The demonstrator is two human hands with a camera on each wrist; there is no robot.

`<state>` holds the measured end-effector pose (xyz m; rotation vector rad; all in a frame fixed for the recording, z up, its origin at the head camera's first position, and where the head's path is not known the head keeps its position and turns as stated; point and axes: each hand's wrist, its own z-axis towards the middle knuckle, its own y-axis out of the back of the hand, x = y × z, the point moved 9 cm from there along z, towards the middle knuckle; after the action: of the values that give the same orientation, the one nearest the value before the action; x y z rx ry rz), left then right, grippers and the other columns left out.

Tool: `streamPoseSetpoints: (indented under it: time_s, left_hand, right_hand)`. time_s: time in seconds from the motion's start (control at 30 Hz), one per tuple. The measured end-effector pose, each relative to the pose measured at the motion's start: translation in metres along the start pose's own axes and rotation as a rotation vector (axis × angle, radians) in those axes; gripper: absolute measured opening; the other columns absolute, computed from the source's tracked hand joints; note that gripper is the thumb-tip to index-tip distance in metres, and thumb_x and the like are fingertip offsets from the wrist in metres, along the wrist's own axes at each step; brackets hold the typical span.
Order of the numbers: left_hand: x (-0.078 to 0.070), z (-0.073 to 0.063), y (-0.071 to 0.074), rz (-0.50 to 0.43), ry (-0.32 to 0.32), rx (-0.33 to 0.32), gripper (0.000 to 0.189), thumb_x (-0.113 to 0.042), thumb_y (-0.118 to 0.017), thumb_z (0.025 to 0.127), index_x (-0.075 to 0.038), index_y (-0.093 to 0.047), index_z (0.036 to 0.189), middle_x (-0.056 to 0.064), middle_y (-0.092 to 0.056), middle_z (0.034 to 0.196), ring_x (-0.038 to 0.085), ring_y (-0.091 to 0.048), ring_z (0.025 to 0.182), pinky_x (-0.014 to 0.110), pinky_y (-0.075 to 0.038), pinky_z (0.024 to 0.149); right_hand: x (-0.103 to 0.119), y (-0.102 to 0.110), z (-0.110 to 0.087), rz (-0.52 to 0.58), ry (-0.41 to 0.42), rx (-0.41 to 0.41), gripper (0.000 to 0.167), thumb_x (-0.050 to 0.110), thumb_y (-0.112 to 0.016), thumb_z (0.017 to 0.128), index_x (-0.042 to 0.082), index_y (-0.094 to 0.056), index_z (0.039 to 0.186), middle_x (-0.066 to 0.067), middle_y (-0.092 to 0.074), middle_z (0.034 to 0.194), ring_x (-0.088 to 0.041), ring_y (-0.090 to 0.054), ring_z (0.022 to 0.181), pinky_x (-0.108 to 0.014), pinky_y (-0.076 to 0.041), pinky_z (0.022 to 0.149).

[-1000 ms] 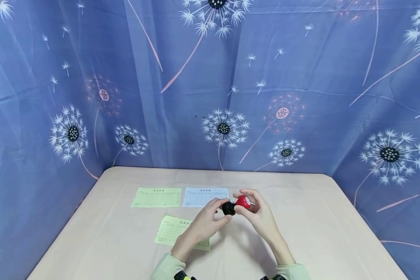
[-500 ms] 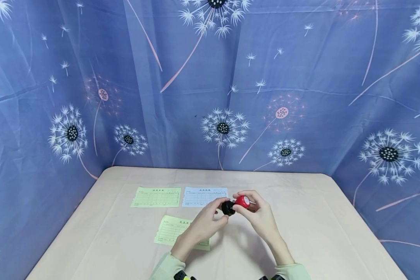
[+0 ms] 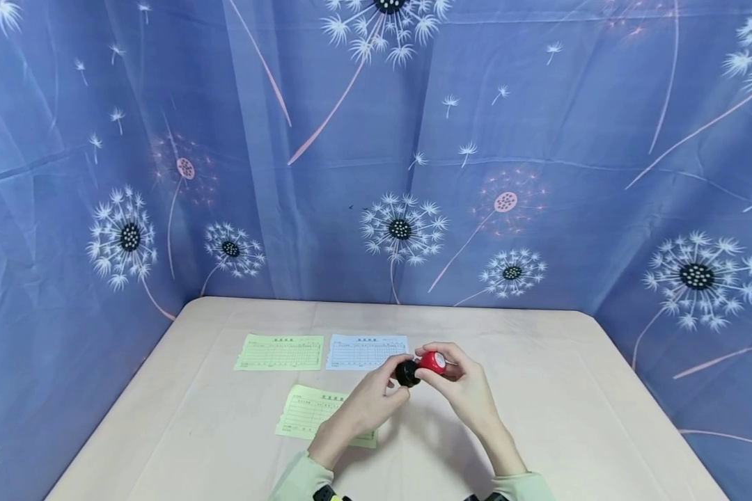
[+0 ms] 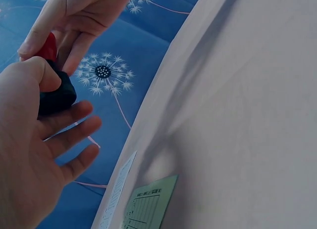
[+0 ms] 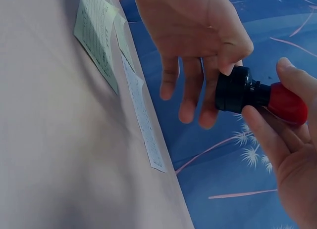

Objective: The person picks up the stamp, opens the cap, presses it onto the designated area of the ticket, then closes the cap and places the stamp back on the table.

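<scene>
A self-inking stamp with a red, round-topped handle [image 5: 287, 104] and a black, cylinder-shaped base [image 5: 233, 90] is held in the air between both hands. In the head view my left hand [image 3: 370, 400] grips the black base between thumb and fingers, its other fingers spread in the wrist views. My right hand [image 3: 470, 390] pinches the red handle [image 3: 433, 362], whose pale top faces up and to the right. A thin black neck joins base and handle in the right wrist view. The end face of the base is hidden by the left hand.
On the cream table [image 3: 564, 396] lie a green printed slip [image 3: 280, 353], a blue slip [image 3: 358, 353] at its right, and a nearer green slip [image 3: 307, 412] partly covered by the left forearm. A blue dandelion-patterned curtain [image 3: 326, 229] surrounds the table's back and sides.
The stamp and the right fingers have shifted very slightly left, and the handle's pale top has turned more into view. Both hands keep their grip; the slips lie as before.
</scene>
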<state>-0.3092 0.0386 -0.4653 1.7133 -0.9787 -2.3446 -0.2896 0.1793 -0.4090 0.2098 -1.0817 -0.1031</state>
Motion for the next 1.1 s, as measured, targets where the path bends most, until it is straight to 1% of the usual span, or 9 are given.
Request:
streamPoseSetpoints:
  time_s: [0.1, 0.23, 0.33, 0.5, 0.6, 0.73, 0.9, 1.0, 1.1]
  left_hand:
    - [0.0, 0.001, 0.0, -0.008, -0.013, -0.005, 0.053, -0.025, -0.055, 0.091, -0.022, -0.049, 0.143, -0.004, -0.066, 0.123, 0.009, -0.059, 0.104, 0.032, -0.051, 0.093]
    - [0.003, 0.001, 0.001, -0.008, -0.013, -0.013, 0.053, -0.025, -0.056, 0.09, -0.022, -0.05, 0.142, -0.006, -0.067, 0.119, 0.009, -0.059, 0.1, 0.032, -0.051, 0.089]
    - [0.004, 0.0, 0.001, -0.005, -0.01, -0.014, 0.054, -0.025, -0.056, 0.09, -0.025, -0.05, 0.143, -0.006, -0.068, 0.115, 0.011, -0.059, 0.099, 0.032, -0.051, 0.086]
    - [-0.001, -0.002, 0.004, -0.005, -0.024, -0.041, 0.055, -0.025, -0.057, 0.09, -0.029, -0.049, 0.144, -0.007, -0.067, 0.108, 0.011, -0.058, 0.097, 0.028, -0.049, 0.082]
    - [-0.007, -0.002, 0.007, -0.014, -0.051, -0.072, 0.055, -0.023, -0.057, 0.089, -0.028, -0.049, 0.143, -0.008, -0.066, 0.105, 0.01, -0.058, 0.094, 0.029, -0.05, 0.081]
    - [-0.013, -0.003, 0.008, -0.037, -0.089, -0.101, 0.055, -0.02, -0.057, 0.089, -0.027, -0.049, 0.142, -0.008, -0.066, 0.105, 0.009, -0.057, 0.092, 0.033, -0.052, 0.081]
    - [-0.016, -0.005, 0.008, -0.03, -0.12, -0.126, 0.054, -0.018, -0.057, 0.088, -0.025, -0.049, 0.141, -0.01, -0.065, 0.103, 0.007, -0.056, 0.09, 0.03, -0.051, 0.081]
    - [-0.016, -0.004, 0.007, -0.036, -0.126, -0.122, 0.053, -0.017, -0.055, 0.089, -0.025, -0.049, 0.141, -0.008, -0.066, 0.1, 0.006, -0.057, 0.088, 0.028, -0.051, 0.079]
    - [-0.016, -0.003, 0.004, -0.053, -0.126, -0.099, 0.051, -0.016, -0.052, 0.092, -0.022, -0.046, 0.142, -0.003, -0.066, 0.104, 0.006, -0.058, 0.087, 0.024, -0.05, 0.076]
  right_hand:
    - [-0.002, 0.0, 0.0, 0.022, -0.013, 0.017, 0.035, 0.006, -0.076, 0.086, 0.005, -0.066, 0.119, -0.017, -0.07, 0.119, -0.016, -0.074, 0.093, -0.024, -0.061, 0.078]
    - [-0.003, -0.003, -0.001, 0.071, -0.023, 0.085, 0.041, 0.003, -0.072, 0.088, 0.003, -0.062, 0.128, -0.02, -0.063, 0.13, -0.016, -0.072, 0.103, -0.025, -0.06, 0.084]
    - [-0.003, -0.005, -0.002, 0.086, -0.022, 0.108, 0.044, 0.001, -0.071, 0.089, 0.002, -0.06, 0.131, -0.021, -0.062, 0.132, -0.015, -0.071, 0.105, -0.025, -0.059, 0.086]
    - [-0.001, 0.0, -0.002, 0.098, 0.027, 0.042, 0.045, -0.003, -0.071, 0.087, -0.001, -0.058, 0.13, -0.025, -0.067, 0.121, -0.012, -0.072, 0.101, -0.023, -0.059, 0.085]
    - [0.0, 0.003, -0.001, 0.119, 0.05, 0.009, 0.043, -0.004, -0.071, 0.086, -0.002, -0.058, 0.127, -0.027, -0.068, 0.117, -0.012, -0.073, 0.099, -0.023, -0.059, 0.083]
    - [0.002, 0.004, 0.0, 0.129, 0.062, -0.008, 0.042, -0.004, -0.071, 0.087, -0.001, -0.06, 0.127, -0.029, -0.068, 0.117, -0.012, -0.073, 0.098, -0.023, -0.059, 0.082]
    - [0.003, 0.004, 0.0, 0.135, 0.073, -0.019, 0.043, -0.005, -0.071, 0.086, -0.006, -0.059, 0.128, -0.032, -0.066, 0.116, -0.011, -0.073, 0.096, -0.023, -0.059, 0.082]
    - [0.004, 0.003, -0.001, 0.137, 0.054, -0.032, 0.044, -0.004, -0.073, 0.085, -0.007, -0.06, 0.127, -0.032, -0.067, 0.115, -0.011, -0.073, 0.097, -0.023, -0.059, 0.083]
    - [0.004, 0.002, -0.002, 0.128, 0.037, -0.053, 0.045, -0.005, -0.075, 0.083, -0.006, -0.062, 0.126, -0.03, -0.068, 0.114, -0.011, -0.073, 0.096, -0.023, -0.06, 0.082]
